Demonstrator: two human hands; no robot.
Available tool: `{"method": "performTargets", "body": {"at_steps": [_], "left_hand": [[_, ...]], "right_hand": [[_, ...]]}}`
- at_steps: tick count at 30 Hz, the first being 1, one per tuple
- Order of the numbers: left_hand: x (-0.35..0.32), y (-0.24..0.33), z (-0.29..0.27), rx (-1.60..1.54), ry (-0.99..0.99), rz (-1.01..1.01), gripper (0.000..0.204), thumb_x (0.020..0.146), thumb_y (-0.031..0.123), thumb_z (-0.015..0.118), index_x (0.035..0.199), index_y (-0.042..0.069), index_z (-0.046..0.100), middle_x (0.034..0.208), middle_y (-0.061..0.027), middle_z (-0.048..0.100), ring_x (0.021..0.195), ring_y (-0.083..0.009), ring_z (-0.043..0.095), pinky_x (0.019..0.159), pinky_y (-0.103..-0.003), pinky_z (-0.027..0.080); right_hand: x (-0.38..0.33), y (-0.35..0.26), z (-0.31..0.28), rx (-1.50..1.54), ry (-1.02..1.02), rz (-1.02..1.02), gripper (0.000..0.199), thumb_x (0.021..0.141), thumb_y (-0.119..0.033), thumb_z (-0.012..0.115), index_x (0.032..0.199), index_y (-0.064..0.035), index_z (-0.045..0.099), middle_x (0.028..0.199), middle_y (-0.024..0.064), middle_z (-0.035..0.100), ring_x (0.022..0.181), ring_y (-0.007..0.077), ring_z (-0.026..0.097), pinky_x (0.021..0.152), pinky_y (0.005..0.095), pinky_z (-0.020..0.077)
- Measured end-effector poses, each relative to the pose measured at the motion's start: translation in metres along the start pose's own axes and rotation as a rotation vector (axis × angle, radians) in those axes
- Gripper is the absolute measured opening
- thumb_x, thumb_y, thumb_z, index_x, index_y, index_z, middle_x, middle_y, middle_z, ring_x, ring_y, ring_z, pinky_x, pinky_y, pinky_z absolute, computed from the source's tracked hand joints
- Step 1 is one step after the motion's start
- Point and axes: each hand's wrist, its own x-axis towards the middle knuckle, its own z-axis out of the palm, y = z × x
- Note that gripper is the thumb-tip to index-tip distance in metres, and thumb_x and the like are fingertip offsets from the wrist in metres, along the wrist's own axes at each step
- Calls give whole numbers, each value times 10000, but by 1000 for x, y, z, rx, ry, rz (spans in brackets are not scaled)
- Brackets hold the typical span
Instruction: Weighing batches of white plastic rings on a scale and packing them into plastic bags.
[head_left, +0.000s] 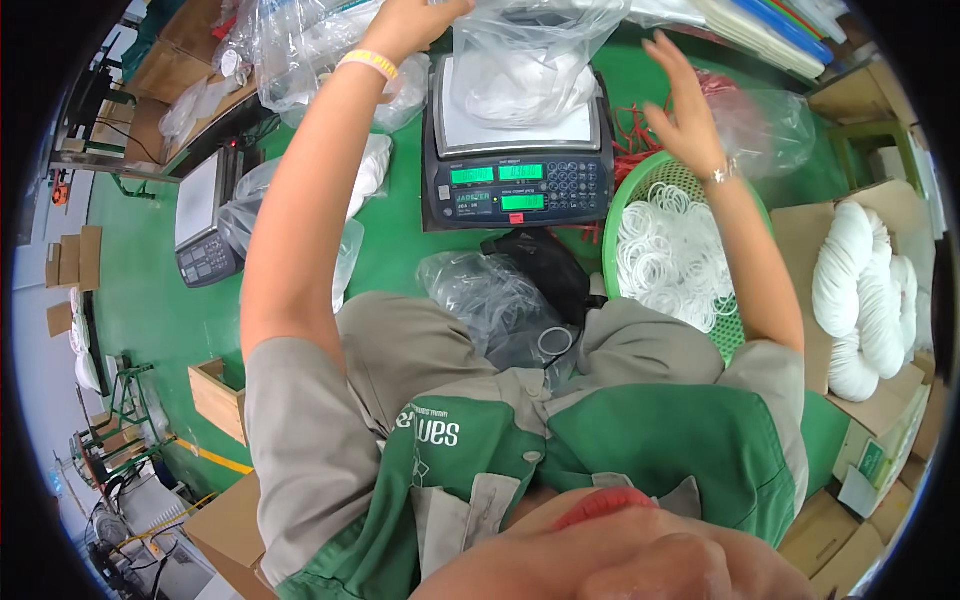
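Note:
My left hand [408, 22] grips the top edge of a clear plastic bag [530, 55] that stands on the pan of a grey counting scale [515, 150]. The bag holds white rings. My right hand [680, 95] hovers with fingers spread, just right of the bag and above the scale's right side, holding nothing. A green basket [628, 195] of white rubber rings sits under my right forearm. A yellow band is on my left wrist, a bracelet on my right.
A second scale [205, 225] lies at the left. Crumpled clear bags [490, 300] and a black pouch [545, 265] lie before me. Bundles of white cord [860, 290] fill a cardboard box at the right. More bags are heaped at the far left.

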Motion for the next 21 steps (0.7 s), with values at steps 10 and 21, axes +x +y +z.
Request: {"method": "performTargets", "body": {"at_steps": [10, 21], "left_hand": [[-71, 48, -35, -290, 350, -206, 686, 846, 244, 530, 1393, 138, 129, 1380, -191, 249, 488, -68, 395, 436, -194, 354], [-146, -7, -34, -808, 526, -331, 578, 807, 87, 550, 1294, 35, 242, 1125, -124, 510, 638, -159, 507, 576, -279, 425]], "right_hand": [[-354, 42, 32, -271, -865, 1207, 1268, 493, -382, 810, 1376, -122, -62, 1347, 336, 153, 1241, 493, 173, 1025, 482, 215], [-399, 50, -12, -483, -604, 1159, 477, 680, -125, 569, 1120, 21, 456, 961, 246, 554, 855, 415, 550, 735, 444, 456]]}}
